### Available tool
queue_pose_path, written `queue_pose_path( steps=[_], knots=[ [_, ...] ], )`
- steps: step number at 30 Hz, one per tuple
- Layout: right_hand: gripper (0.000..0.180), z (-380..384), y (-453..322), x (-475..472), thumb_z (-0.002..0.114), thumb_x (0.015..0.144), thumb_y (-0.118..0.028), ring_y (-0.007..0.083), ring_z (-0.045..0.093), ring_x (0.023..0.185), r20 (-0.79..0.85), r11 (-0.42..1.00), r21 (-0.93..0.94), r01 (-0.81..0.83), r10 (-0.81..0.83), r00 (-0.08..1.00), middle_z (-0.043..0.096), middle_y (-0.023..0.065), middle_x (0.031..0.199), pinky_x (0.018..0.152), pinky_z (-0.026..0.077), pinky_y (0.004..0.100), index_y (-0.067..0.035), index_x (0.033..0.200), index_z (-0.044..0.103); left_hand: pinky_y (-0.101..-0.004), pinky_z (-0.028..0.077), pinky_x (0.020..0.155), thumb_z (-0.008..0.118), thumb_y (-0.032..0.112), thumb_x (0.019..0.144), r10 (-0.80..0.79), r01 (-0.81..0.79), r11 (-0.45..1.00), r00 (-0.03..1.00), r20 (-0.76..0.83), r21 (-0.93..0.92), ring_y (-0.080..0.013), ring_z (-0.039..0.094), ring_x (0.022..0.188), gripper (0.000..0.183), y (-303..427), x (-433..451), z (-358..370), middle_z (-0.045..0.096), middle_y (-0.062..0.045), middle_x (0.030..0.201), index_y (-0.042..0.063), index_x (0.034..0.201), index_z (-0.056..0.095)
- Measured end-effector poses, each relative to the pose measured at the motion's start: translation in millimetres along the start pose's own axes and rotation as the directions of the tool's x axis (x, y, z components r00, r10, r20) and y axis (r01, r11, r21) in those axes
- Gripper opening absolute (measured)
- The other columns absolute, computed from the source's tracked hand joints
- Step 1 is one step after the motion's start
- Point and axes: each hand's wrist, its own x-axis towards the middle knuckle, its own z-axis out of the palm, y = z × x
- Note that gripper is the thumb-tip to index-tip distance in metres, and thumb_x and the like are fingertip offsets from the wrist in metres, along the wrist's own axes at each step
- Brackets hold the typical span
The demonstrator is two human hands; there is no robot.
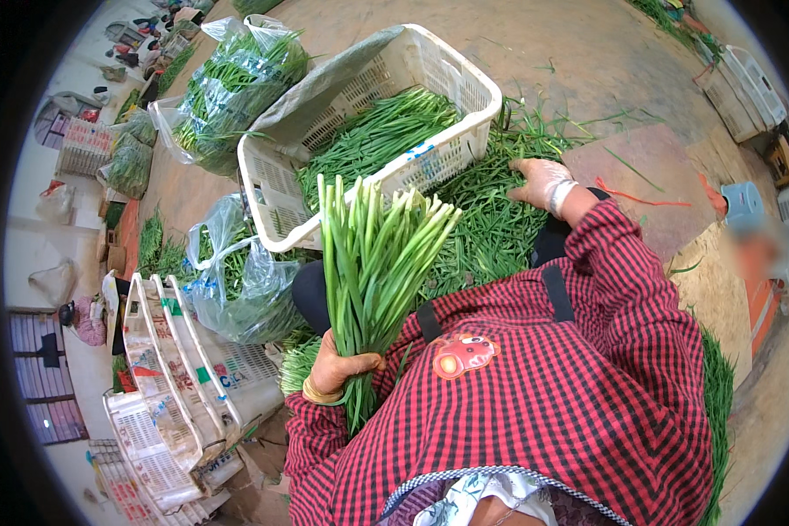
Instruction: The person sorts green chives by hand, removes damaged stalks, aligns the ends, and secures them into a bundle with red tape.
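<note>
My left hand is closed around the lower part of a bunch of long green leafy stalks, probably garlic chives, held upright with the pale cut ends up. My right hand, in a thin whitish covering, has its fingers apart over a heap of loose green leaves; nothing shows in its grasp. Just beyond the bunch stands a white plastic crate with more green stalks laid inside and a grey cloth over its far left rim.
Clear plastic bags of greens stand left of the crate. Stacked white crates lean at the lower left. A flat brown board with a red strip on it lies at the right, near a blue plastic stool. Other people are far off at the upper left.
</note>
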Motion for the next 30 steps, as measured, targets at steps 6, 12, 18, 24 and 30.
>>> queue_pose_path(
  steps=[6,12,18,24,30],
  knots=[
    [0.036,-34.7,-75.2,-29.3,0.080,0.079,-0.034,0.0296,0.051,0.123,-0.108,0.702,0.557,0.444,-0.469,0.877,0.057,0.0144,0.128,0.108,0.037,0.0370,-0.004,0.098,0.071,-0.0301,0.057,0.073,0.072,-0.012,0.074,-0.006,0.006,0.999,1.000,0.005,0.050,-0.0160,0.069,0.081,0.042,-11.7,14.9,8.9,0.071,-0.009,0.099,-0.002,0.114,0.063],
    [0.019,7.6,-89.6,-16.9,0.073,0.083,-0.022,0.0239,0.058,0.106,-0.166,0.622,0.619,0.480,-0.494,0.854,0.061,0.0109,0.112,0.097,0.045,0.0368,-0.004,0.085,0.067,-0.0307,0.056,0.072,0.070,-0.011,0.075,-0.045,0.044,0.999,0.995,0.093,0.022,-0.0183,0.069,0.079,0.041,-10.4,22.0,15.8,0.071,-0.012,0.097,-0.003,0.114,0.062],
    [0.014,-8.9,-58.0,-10.1,0.067,0.085,-0.014,0.0150,0.063,0.080,-0.353,0.540,0.744,0.394,-0.183,0.917,0.068,0.0046,0.085,0.079,0.051,0.0305,-0.003,0.093,0.071,-0.0354,0.056,0.069,0.068,-0.011,0.072,0.015,-0.004,0.997,0.991,0.130,-0.082,-0.0236,0.069,0.073,0.043,-16.3,19.6,8.7,0.071,-0.015,0.094,-0.006,0.114,0.062],
    [0.037,-26.5,-24.9,-1.0,0.075,0.086,-0.030,0.0249,0.056,0.120,-0.014,0.795,0.583,0.170,-0.200,0.980,0.064,0.0126,0.124,0.107,0.040,0.0367,-0.001,0.108,0.069,-0.0364,0.057,0.069,0.072,-0.011,0.072,-0.037,0.045,0.998,0.987,0.158,-0.050,-0.0234,0.070,0.074,0.043,-15.1,20.3,9.0,0.071,-0.015,0.092,-0.006,0.113,0.062],
    [0.030,-8.1,-52.5,-17.3,0.072,0.088,-0.028,0.0132,0.065,0.089,0.191,0.494,0.867,0.069,-0.457,0.869,0.074,0.0072,0.090,0.088,0.049,0.0292,-0.001,0.101,0.074,-0.0323,0.056,0.073,0.073,-0.011,0.073,-0.026,0.020,0.999,0.988,0.155,0.044,-0.0207,0.070,0.077,0.040,-12.6,19.0,13.9,0.072,-0.013,0.092,-0.004,0.111,0.063]
  ],
)
